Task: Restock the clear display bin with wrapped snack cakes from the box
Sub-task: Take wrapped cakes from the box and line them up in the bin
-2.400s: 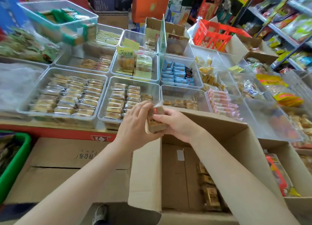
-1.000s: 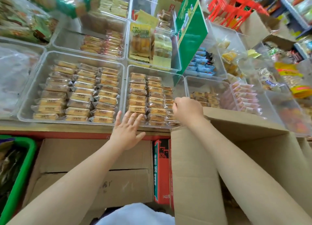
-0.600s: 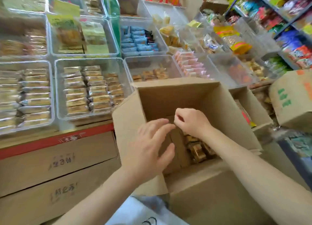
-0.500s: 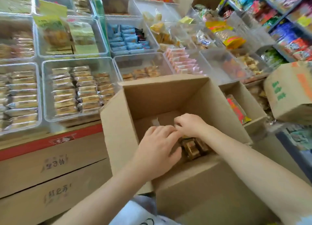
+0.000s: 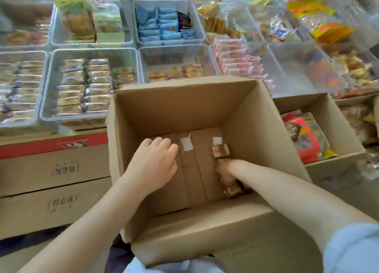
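Observation:
An open cardboard box (image 5: 184,100) stands in front of me. My left hand (image 5: 153,164) hangs inside it over the bare bottom, fingers loosely curled, holding nothing. My right hand (image 5: 224,170) reaches down to the bottom right corner and curls round a wrapped snack cake there, its fingertips hidden. One brown wrapped cake (image 5: 220,150) lies just beyond that hand, and more cakes (image 5: 231,187) lie just under my wrist. The clear display bin (image 5: 51,82) stands beyond the box on the left, with rows of wrapped cakes (image 5: 82,88) in it.
Other clear bins surround it: one with a few cakes (image 5: 176,72), one with blue packets (image 5: 162,26), one with pink packets (image 5: 235,59). A second open box (image 5: 336,116) with red packs is at the right. Closed cartons (image 5: 55,170) stack under the shelf.
Both hands left the display bin and went down into the box. My right hand has sunk to the cakes in the bottom right corner, and my left hand has drawn apart from it.

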Action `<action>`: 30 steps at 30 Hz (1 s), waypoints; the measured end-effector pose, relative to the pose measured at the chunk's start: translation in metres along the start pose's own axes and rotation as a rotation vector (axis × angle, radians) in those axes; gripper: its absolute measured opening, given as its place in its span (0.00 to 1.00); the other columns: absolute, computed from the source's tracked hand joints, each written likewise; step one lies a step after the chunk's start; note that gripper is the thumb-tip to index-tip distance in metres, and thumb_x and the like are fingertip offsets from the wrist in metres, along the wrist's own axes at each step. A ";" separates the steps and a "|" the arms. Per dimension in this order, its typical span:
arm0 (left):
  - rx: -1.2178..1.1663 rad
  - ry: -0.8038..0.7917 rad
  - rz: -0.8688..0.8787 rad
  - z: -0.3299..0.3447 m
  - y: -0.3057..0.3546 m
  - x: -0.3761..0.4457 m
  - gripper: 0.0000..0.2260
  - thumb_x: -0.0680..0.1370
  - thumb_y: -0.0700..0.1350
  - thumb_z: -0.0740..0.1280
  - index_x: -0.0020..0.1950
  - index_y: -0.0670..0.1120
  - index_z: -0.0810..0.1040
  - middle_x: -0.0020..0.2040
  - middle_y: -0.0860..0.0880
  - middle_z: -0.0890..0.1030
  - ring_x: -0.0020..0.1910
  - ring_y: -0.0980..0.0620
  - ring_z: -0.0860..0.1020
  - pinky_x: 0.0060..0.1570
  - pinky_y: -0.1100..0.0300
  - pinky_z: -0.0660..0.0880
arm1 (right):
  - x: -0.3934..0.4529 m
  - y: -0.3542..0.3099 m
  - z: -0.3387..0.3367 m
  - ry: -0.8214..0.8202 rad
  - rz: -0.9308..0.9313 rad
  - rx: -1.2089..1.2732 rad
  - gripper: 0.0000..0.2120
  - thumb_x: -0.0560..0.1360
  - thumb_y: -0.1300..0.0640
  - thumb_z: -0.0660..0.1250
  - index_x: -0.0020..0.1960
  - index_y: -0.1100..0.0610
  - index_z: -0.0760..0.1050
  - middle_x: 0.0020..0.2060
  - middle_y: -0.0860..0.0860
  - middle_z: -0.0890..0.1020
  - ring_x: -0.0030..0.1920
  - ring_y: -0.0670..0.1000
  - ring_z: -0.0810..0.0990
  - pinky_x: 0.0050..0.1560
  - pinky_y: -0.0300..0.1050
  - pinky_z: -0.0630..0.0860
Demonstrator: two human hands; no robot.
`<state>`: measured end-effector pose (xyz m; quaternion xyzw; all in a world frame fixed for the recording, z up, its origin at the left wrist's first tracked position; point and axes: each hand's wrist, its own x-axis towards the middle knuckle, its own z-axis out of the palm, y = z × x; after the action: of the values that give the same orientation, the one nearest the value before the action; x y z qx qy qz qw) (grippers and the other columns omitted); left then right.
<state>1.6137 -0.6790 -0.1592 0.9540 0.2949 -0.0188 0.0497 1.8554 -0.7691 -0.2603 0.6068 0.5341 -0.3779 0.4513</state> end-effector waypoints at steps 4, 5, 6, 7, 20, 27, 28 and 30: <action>-0.004 0.002 -0.063 0.003 -0.001 0.001 0.14 0.83 0.50 0.58 0.63 0.48 0.78 0.58 0.50 0.79 0.57 0.50 0.77 0.55 0.56 0.73 | -0.002 -0.002 -0.002 -0.011 0.003 0.072 0.16 0.79 0.63 0.63 0.66 0.60 0.75 0.60 0.56 0.79 0.52 0.54 0.80 0.41 0.43 0.76; -0.003 0.006 -0.072 0.004 -0.001 0.000 0.14 0.83 0.50 0.58 0.63 0.48 0.78 0.58 0.49 0.80 0.56 0.49 0.78 0.54 0.56 0.73 | -0.004 -0.002 -0.002 0.001 0.008 0.084 0.16 0.79 0.64 0.64 0.66 0.61 0.75 0.59 0.56 0.79 0.50 0.54 0.79 0.43 0.43 0.76; -0.001 0.013 -0.079 0.004 0.000 0.000 0.14 0.82 0.50 0.59 0.62 0.47 0.79 0.58 0.49 0.80 0.56 0.49 0.78 0.53 0.55 0.74 | -0.004 -0.001 -0.002 0.002 0.024 0.087 0.16 0.79 0.64 0.64 0.66 0.62 0.76 0.56 0.55 0.79 0.48 0.54 0.78 0.45 0.43 0.76; -0.001 0.025 -0.083 0.005 0.001 0.000 0.13 0.82 0.50 0.60 0.62 0.47 0.80 0.57 0.48 0.80 0.56 0.48 0.78 0.53 0.55 0.74 | -0.007 -0.002 -0.004 0.019 0.032 0.081 0.15 0.79 0.64 0.65 0.64 0.62 0.76 0.51 0.54 0.78 0.47 0.53 0.77 0.47 0.43 0.76; -0.769 0.393 -0.473 -0.041 -0.003 -0.009 0.23 0.80 0.52 0.69 0.75 0.52 0.69 0.70 0.55 0.69 0.64 0.57 0.72 0.47 0.77 0.70 | -0.121 -0.003 -0.111 0.520 -0.703 1.078 0.12 0.81 0.50 0.66 0.61 0.52 0.81 0.51 0.51 0.86 0.50 0.53 0.84 0.48 0.41 0.80; -1.348 0.364 -0.528 -0.077 -0.077 -0.014 0.12 0.80 0.46 0.71 0.63 0.48 0.78 0.51 0.46 0.85 0.45 0.51 0.85 0.38 0.55 0.83 | -0.171 -0.060 -0.175 0.769 -0.772 1.070 0.14 0.81 0.52 0.66 0.65 0.53 0.76 0.52 0.53 0.83 0.52 0.51 0.83 0.51 0.47 0.83; -1.336 0.370 -0.487 -0.077 -0.088 -0.016 0.13 0.79 0.45 0.72 0.63 0.47 0.79 0.50 0.47 0.85 0.46 0.50 0.85 0.39 0.54 0.83 | -0.173 -0.071 -0.184 0.810 -0.736 0.992 0.14 0.81 0.52 0.67 0.65 0.51 0.76 0.52 0.51 0.82 0.50 0.50 0.83 0.50 0.46 0.83; -1.313 0.396 -0.422 -0.077 -0.111 -0.020 0.12 0.79 0.46 0.72 0.62 0.50 0.79 0.50 0.49 0.84 0.48 0.50 0.84 0.41 0.54 0.83 | -0.175 -0.093 -0.206 0.869 -0.694 0.876 0.14 0.80 0.52 0.69 0.65 0.48 0.76 0.50 0.49 0.81 0.48 0.48 0.82 0.49 0.43 0.82</action>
<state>1.5348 -0.5905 -0.0905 0.6356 0.4269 0.3265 0.5542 1.7333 -0.6250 -0.0460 0.6230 0.6274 -0.4038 -0.2348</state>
